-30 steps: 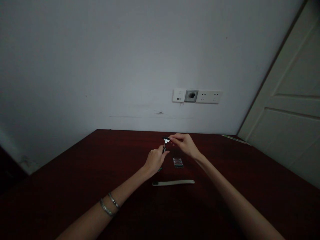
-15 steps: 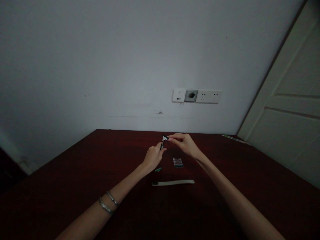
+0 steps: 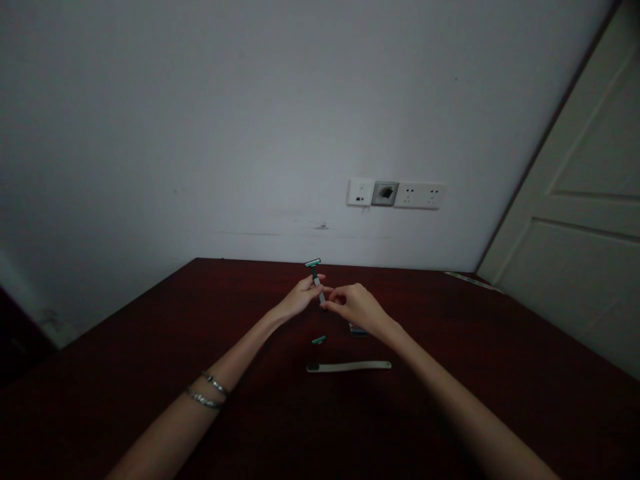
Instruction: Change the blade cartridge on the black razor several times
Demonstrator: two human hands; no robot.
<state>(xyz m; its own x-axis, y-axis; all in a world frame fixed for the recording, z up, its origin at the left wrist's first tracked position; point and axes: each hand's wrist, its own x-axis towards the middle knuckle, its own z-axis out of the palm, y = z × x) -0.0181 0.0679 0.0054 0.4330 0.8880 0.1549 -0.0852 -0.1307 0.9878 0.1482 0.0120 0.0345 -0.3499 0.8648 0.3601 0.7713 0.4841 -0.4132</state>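
Note:
A razor (image 3: 319,285) with a green and black head and a pale handle is held tilted above the table, head up. My left hand (image 3: 299,298) grips its handle near the neck. With thumb and fingers, my right hand (image 3: 356,307) pinches the lower end of that handle. A loose green razor cartridge (image 3: 319,340) lies on the table below the hands. Partly hidden under my right hand is a small clear cartridge case (image 3: 358,331). Closer to me lies a long pale handle-like strip (image 3: 349,366) with a dark left end.
The dark red table (image 3: 240,413) meets a pale wall (image 3: 225,133). Several sockets (image 3: 419,195) are set in the wall. A white panelled door (image 3: 575,200) stands at the right, and a thin strip (image 3: 473,281) lies at the table's far right edge.
The razor has turned so its green face shows, head up and leaning left. My right hand has moved from the razor's head down to the handle's end, now covering part of the case.

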